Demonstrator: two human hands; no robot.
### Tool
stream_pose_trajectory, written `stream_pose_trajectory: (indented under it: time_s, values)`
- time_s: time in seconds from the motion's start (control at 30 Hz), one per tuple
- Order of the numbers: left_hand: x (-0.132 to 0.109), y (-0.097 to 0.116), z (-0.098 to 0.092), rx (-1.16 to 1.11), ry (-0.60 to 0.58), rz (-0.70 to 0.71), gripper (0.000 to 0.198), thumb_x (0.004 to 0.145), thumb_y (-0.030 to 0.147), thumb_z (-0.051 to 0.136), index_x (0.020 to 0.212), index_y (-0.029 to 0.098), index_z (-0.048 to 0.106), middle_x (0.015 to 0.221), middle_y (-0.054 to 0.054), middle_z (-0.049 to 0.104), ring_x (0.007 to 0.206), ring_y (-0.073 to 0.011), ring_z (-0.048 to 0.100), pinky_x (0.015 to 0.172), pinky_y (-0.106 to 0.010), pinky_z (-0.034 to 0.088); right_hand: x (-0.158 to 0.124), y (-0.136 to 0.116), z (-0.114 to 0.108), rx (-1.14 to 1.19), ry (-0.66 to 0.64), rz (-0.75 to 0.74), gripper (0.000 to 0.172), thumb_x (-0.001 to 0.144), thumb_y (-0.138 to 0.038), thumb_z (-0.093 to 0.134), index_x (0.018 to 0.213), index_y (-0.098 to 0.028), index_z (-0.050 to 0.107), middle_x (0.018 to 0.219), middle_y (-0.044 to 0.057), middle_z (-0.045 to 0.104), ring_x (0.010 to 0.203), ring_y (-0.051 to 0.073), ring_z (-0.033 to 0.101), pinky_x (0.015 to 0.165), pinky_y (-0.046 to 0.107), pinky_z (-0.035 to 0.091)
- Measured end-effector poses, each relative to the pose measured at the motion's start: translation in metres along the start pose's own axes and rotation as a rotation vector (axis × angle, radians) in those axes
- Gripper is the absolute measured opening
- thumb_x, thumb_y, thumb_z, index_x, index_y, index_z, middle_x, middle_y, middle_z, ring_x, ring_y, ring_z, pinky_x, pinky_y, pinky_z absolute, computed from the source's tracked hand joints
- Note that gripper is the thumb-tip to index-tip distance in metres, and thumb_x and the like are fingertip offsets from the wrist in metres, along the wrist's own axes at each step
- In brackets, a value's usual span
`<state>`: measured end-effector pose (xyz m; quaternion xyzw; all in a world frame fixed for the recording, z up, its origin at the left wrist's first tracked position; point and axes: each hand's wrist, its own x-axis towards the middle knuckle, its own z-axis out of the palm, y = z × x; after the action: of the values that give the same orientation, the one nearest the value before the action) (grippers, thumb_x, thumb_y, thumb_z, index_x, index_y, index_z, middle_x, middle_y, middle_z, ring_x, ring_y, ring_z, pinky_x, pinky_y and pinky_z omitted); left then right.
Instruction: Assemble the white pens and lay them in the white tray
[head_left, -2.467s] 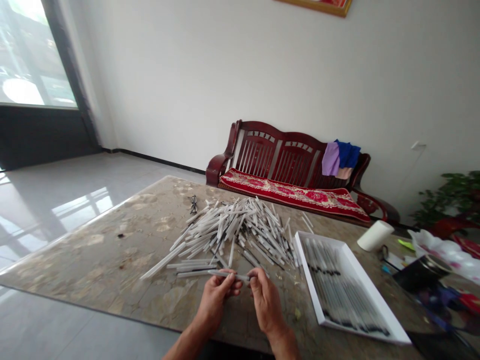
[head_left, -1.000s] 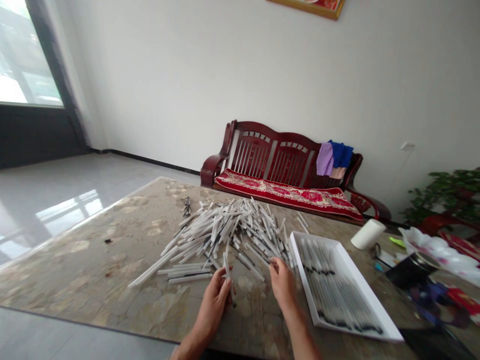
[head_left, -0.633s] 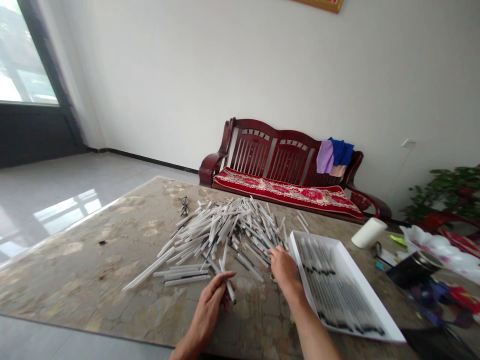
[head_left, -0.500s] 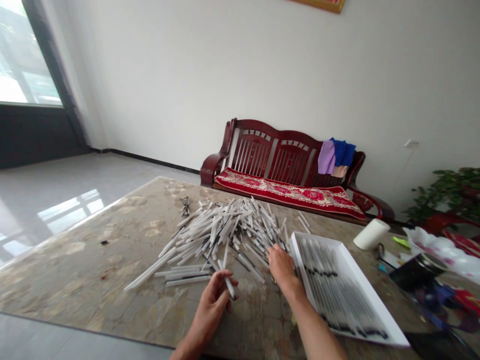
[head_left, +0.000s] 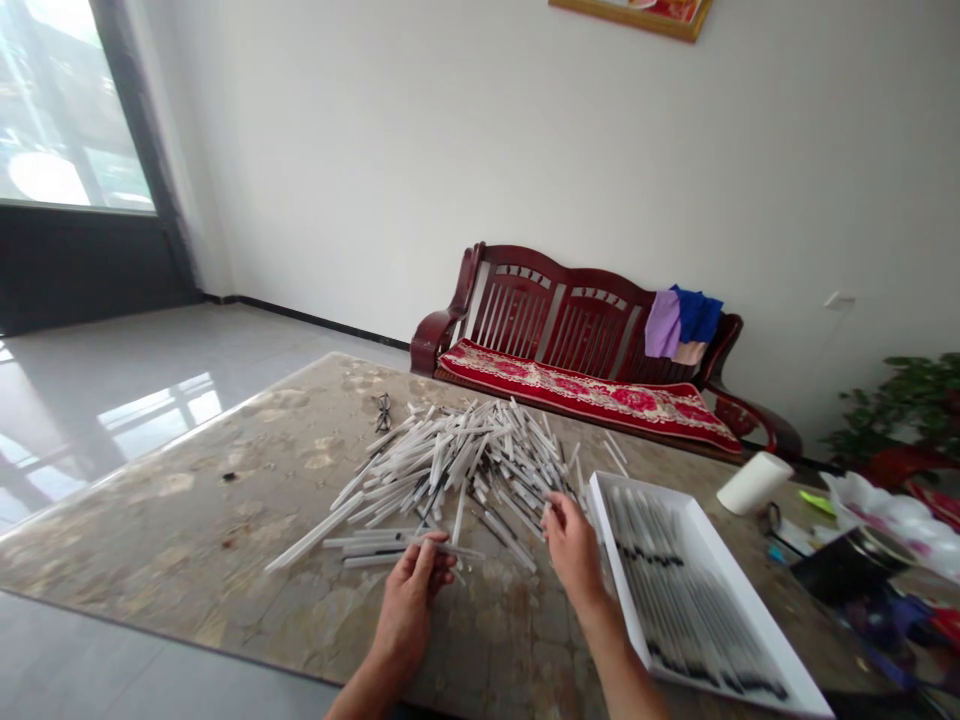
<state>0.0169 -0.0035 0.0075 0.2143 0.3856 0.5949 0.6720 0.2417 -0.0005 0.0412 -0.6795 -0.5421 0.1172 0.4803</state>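
Note:
A heap of white pens [head_left: 465,465] lies spread across the marble table [head_left: 225,520]. My left hand [head_left: 411,592] is closed round one white pen [head_left: 450,548], held level just above the tabletop at the near edge of the heap. My right hand [head_left: 571,545] reaches into the heap's right side, its fingertips pinched on a small piece I cannot make out. Just right of that hand stands a white tray [head_left: 720,540] with pens laid in a row.
Black spectacles [head_left: 384,410] lie at the heap's far left. A white roll [head_left: 754,482], a dark tin [head_left: 847,560] and plastic bags [head_left: 892,515] crowd the table's right end. A red wooden bench [head_left: 592,350] stands behind, a plant [head_left: 915,390] beside it.
The two hands, together on one pen 2.5 s ago, have parted. The left hand keeps a pen and has turned it level; the right hand moved to the heap beside the tray.

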Motion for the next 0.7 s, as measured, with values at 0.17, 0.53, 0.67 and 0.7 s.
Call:
stream_pose_trajectory:
  time_s: [0.17, 0.53, 0.67, 0.7]
  values:
    - [0.0, 0.003, 0.002, -0.109, 0.037, -0.076, 0.04, 0.054, 0.032, 0.091, 0.084, 0.014, 0.071, 0.073, -0.003, 0.073, 0.067, -0.0168, 0.071, 0.057, -0.021, 0.057, -0.047, -0.03, 0.018, 0.627, -0.041, 0.314, 0.037, 0.076, -0.051, 0.07, 0.091, -0.018, 0.062, 0.081, 0.003, 0.068, 0.073, 0.019, 0.07, 0.059, 0.028, 0.057]
    - [-0.005, 0.006, 0.002, -0.08, 0.017, -0.092, 0.042, 0.051, 0.032, 0.092, 0.082, 0.014, 0.071, 0.07, -0.002, 0.074, 0.066, -0.017, 0.073, 0.059, -0.021, 0.058, -0.069, -0.059, 0.041, 0.769, 0.01, 0.448, 0.043, 0.062, -0.052, 0.082, 0.087, -0.017, 0.071, 0.084, 0.005, 0.074, 0.077, 0.02, 0.071, 0.067, 0.029, 0.058]
    - [-0.005, 0.006, 0.001, -0.092, 0.013, -0.1, 0.043, 0.049, 0.034, 0.093, 0.081, 0.014, 0.072, 0.07, -0.001, 0.074, 0.065, -0.0165, 0.073, 0.059, -0.02, 0.058, -0.067, -0.058, 0.039, 0.735, 0.033, 0.427, 0.042, 0.063, -0.05, 0.082, 0.086, -0.017, 0.072, 0.081, 0.005, 0.074, 0.074, 0.02, 0.07, 0.066, 0.029, 0.058]
    - [-0.005, 0.005, 0.001, -0.094, 0.013, -0.1, 0.044, 0.049, 0.034, 0.093, 0.082, 0.014, 0.072, 0.07, -0.001, 0.075, 0.066, -0.0163, 0.073, 0.059, -0.02, 0.058, -0.066, -0.058, 0.038, 0.724, 0.033, 0.42, 0.041, 0.063, -0.05, 0.081, 0.086, -0.017, 0.072, 0.081, 0.005, 0.074, 0.073, 0.019, 0.07, 0.066, 0.029, 0.058]
